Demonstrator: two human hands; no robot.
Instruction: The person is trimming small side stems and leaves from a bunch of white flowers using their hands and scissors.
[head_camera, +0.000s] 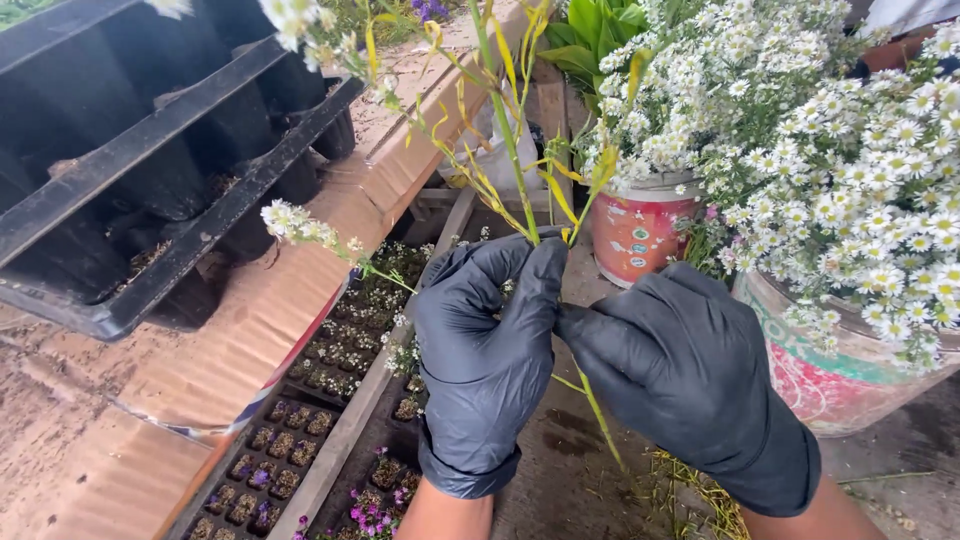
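The left hand (488, 345), in a black glove, was closed around a long green flower stem (505, 130), thumb and fingers pinching it where the yellowing leaves branched off, so the stalk stood nearly upright and steady. Just beside the stem on its other side, the right hand (680, 370), gloved the same way, was curled loosely with its fingertips meeting the stalk at the same height; whether it truly gripped the stalk or only a leaf could not be told. The stem's lower end ran down below both hands, and its top carried small white blooms out of frame.

Below and left of the stem lay black seedling trays (300, 440) with tiny plants, some purple, set low where trimmings could fall past them. Left of the stem, a brown cardboard sheet (270, 300) leaned over the trays, and above that sat an empty black plastic crate (150, 150).

Right of the stem stood a red-patterned bucket (636, 235) and a larger bucket (830, 375), both packed with white daisy-like flowers (850, 150), presumably kept upright in them within easy reach.
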